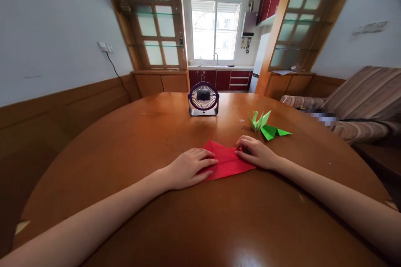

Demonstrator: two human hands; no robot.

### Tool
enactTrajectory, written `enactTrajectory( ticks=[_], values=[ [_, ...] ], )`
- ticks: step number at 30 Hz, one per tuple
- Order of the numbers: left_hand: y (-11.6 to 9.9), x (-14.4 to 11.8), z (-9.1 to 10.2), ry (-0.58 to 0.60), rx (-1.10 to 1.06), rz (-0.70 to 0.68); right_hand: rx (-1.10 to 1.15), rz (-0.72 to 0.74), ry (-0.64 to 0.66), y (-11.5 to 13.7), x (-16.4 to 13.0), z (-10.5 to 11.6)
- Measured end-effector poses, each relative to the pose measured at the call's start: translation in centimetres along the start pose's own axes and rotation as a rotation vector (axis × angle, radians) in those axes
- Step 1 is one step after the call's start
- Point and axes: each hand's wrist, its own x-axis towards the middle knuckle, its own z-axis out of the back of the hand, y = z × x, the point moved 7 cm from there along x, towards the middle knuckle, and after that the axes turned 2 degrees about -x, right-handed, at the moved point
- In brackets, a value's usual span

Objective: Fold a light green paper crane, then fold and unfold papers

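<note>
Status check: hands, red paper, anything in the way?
Left hand spread over left part of red paper. Right hand at its right end, pinch unclear. Red paper folded, on table. Green folded pieces beyond right hand, fan farther back.

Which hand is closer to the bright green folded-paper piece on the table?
Right. The right hand is on the near side of the bright green folded-paper piece, not touching it. The left hand is farther left, on the red folded-paper sheet.
</note>
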Motion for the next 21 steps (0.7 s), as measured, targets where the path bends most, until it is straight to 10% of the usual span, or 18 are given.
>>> enactTrajectory(
  ticks=[11,21],
  values=[
    [0.9,-0.2,0.5,0.078,0.122,0.032,0.081,-0.395,0.113,-1.7,1.6,-1.2],
    [1.7,-0.4,0.2,0.048,0.118,0.137,0.110,-0.363,0.155,0.3,2.4,-1.8]
  ],
)
